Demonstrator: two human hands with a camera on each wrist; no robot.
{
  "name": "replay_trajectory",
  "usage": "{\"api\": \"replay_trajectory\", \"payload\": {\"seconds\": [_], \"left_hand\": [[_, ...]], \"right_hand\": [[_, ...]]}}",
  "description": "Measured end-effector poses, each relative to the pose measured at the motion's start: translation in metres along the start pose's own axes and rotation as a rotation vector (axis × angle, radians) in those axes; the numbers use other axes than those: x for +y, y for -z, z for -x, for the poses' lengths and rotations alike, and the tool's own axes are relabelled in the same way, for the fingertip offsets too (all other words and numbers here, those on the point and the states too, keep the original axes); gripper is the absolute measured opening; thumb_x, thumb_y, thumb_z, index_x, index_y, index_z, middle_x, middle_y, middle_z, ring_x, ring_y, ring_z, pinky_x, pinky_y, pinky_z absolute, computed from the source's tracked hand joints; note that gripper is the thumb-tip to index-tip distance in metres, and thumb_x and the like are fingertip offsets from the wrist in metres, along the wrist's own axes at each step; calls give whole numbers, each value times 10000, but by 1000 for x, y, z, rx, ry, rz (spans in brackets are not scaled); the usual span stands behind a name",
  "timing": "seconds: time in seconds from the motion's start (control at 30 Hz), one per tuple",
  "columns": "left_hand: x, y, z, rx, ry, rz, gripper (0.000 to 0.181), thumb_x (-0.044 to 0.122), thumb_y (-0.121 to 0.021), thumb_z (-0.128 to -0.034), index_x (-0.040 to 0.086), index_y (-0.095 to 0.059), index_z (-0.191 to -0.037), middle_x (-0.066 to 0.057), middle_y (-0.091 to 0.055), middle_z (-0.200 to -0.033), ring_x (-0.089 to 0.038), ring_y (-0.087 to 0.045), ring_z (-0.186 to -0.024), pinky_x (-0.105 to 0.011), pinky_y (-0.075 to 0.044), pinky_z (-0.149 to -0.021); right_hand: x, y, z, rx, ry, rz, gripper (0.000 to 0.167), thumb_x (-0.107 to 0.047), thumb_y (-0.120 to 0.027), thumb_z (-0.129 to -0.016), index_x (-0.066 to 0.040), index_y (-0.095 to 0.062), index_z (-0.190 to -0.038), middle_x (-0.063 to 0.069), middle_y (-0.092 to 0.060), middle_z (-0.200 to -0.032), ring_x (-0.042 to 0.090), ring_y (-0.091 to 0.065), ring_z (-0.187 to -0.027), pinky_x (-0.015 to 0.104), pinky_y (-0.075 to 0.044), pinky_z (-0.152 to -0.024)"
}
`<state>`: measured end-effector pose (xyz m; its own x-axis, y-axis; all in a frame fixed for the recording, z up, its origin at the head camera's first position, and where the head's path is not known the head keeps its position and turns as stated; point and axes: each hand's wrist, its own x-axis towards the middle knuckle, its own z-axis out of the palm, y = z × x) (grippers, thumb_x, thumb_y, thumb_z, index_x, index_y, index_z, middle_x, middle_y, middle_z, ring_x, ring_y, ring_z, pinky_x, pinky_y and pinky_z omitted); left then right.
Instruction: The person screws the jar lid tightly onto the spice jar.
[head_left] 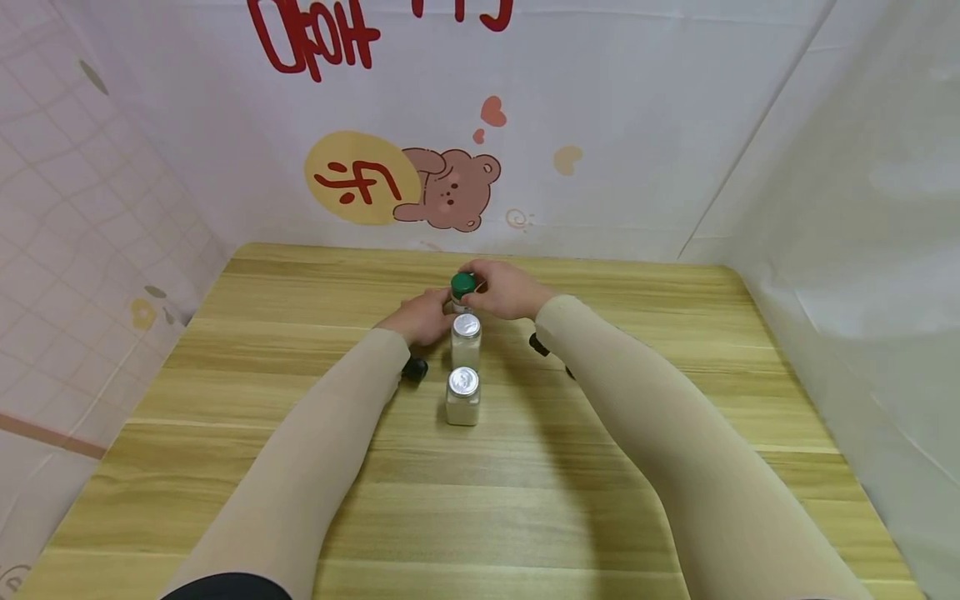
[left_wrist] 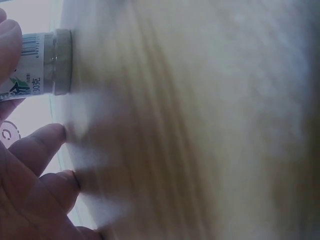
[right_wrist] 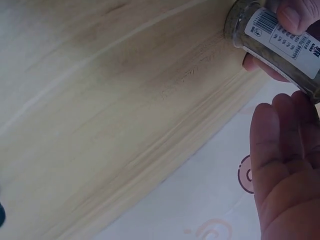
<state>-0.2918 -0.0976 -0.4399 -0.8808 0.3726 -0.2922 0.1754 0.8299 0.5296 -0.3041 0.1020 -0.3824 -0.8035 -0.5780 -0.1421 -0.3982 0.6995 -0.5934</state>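
A clear spice jar (right_wrist: 295, 47) with a green lid (head_left: 462, 285) and a printed white label stands at the back of a row in the head view. Brownish powder shows through its base in the right wrist view. My left hand (head_left: 422, 318) holds the jar's body between thumb and finger, its other fingers spread beside it. Around the green lid curl the thumb and fingers of my right hand (head_left: 510, 289). The lid lies outside both wrist views. Just in front stand two square jars with silver tops, a middle jar (head_left: 466, 343) and a nearer jar (head_left: 462, 398), both with pale contents.
The wood-grain table (head_left: 480, 517) ends at a white printed wall covering (head_left: 615, 100) close behind the hands. Small black pieces (head_left: 415, 369) show beside both wrists. Beige sleeves (head_left: 330, 433) cover the forearms on either side of the jars.
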Motion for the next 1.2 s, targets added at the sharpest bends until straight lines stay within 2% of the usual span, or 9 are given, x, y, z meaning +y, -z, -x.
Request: {"api": "replay_trajectory", "payload": {"seconds": [0.2,0.37,0.63,0.77,1.0,1.2], "left_hand": [[0,0,2,1,-7,14,660,486,-528,-1083,281,-309,-1671,-139,-445,-1654,-423,-268,-1596,-775,-68,-1243],[0,1,2,-1,-11,11,648,486,-528,-1082,281,-328,-1664,-128,-435,-1662,-442,-220,-1605,-778,-68,-1242],[1,2,3,-7,1,19,659,507,-530,-1078,268,-336,-1661,-123,-421,-1670,-449,-191,-1609,-770,-64,-1246],[1,1,3,-10,3,22,661,516,-530,-1076,269,-338,-1659,-125,-409,-1676,-451,-176,-1612,-764,-53,-1250],[1,2,3,-8,0,20,656,512,-520,-1080,262,-340,-1659,-132,-416,-1672,-445,-177,-1614,-765,-55,-1250],[2,2,4,-4,-5,11,639,494,-526,-1081,253,-359,-1650,-133,-434,-1662,-436,-219,-1607,-773,-71,-1245]], "right_hand": [[2,-2,0,18,-2,-39,412,-240,-672,-1034,-60,-590,-1395,112,-695,-1273,252,-667,-1180,408,-554,-1020],[4,-6,-1,42,-11,-68,394,-279,-707,-1022,-51,-602,-1327,95,-698,-1217,238,-680,-1113,388,-565,-989],[5,-5,1,24,10,-108,521,-212,-695,-1022,-41,-519,-1482,148,-683,-1264,310,-695,-1192,406,-580,-1023],[5,-6,1,26,19,-104,470,-206,-676,-1037,-41,-550,-1458,133,-687,-1274,294,-678,-1220,410,-563,-1055],[4,-7,1,53,-16,-75,409,-282,-694,-1031,-81,-602,-1375,86,-698,-1254,242,-665,-1172,417,-555,-1015],[5,-7,2,42,-17,-101,513,-255,-702,-1025,-80,-536,-1478,130,-683,-1306,291,-690,-1206,415,-572,-1022]]}}
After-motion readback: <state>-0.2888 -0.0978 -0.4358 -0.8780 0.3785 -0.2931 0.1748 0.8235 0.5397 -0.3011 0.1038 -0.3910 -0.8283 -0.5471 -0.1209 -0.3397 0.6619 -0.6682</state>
